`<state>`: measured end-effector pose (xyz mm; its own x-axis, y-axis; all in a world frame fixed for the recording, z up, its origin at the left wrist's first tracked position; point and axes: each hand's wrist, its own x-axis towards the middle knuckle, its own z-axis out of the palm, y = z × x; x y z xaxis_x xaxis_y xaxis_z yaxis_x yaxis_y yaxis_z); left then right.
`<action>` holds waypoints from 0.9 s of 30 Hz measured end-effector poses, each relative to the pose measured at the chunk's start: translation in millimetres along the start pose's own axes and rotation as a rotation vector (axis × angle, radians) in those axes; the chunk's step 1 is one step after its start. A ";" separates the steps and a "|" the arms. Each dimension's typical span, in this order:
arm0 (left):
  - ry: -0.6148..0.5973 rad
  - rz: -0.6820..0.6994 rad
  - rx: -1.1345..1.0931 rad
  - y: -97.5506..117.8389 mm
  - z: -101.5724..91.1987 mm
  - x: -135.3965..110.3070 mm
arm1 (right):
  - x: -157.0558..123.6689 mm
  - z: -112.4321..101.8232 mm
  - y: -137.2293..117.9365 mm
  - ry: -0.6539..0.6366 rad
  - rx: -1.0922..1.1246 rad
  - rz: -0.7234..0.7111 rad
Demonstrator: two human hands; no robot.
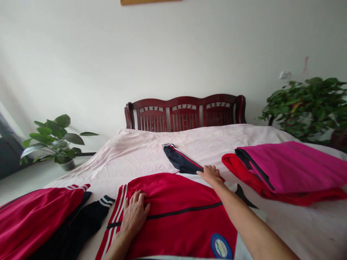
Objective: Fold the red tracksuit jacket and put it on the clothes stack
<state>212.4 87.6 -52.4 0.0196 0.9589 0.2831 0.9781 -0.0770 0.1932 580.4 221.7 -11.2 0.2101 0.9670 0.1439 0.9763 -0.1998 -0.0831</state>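
A red jacket point(173, 195) with white side stripes, a black line across it and a round blue badge lies spread before me on the bed. My left hand point(135, 213) rests flat on its striped left side, fingers a little apart. A navy sleeve point(181, 159) with red and white stripes reaches out from the jacket's far edge. At the base of that sleeve, my right hand point(211, 174) has its fingers curled down on the cloth. My right forearm covers part of the jacket's right side.
More red and black clothing point(46, 216) lies at the left. On the right, a folded magenta garment point(298, 168) is stacked on a red one point(303, 198). The pale bedsheet point(130, 155) runs back to a dark wooden headboard point(184, 112). Potted plants point(59, 139) flank the bed.
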 end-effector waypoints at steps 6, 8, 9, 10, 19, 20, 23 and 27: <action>0.011 -0.008 -0.003 -1.6 3.7 -1.0 | 16.3 17.8 1.6 0.026 0.010 -0.024; 0.006 -0.019 0.014 -2.2 5.5 -1.1 | 19.5 21.5 4.3 0.048 0.009 0.015; -0.001 -0.023 0.022 -2.8 6.3 -1.0 | 20.4 22.6 5.1 0.056 0.009 0.026; -0.009 -0.024 0.029 -3.3 7.0 -0.9 | 20.7 23.1 5.3 0.063 0.009 0.025; -0.042 -0.050 0.128 1.6 8.2 0.3 | -34.0 21.0 -35.5 0.160 0.037 -0.294; -0.042 -0.038 0.138 2.6 8.2 0.2 | -44.4 24.8 -39.9 0.147 0.055 -0.377; -0.052 -0.016 0.159 3.4 7.6 0.1 | -65.8 39.2 -38.8 0.053 0.093 -0.581; -0.099 0.047 0.156 -5.0 3.7 3.2 | -64.1 47.6 -15.7 -0.009 0.026 -0.462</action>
<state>208.3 92.1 -55.9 0.0786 0.9780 0.1934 0.9957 -0.0864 0.0321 549.2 170.3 -66.1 -0.2474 0.9550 0.1636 0.9658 0.2566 -0.0371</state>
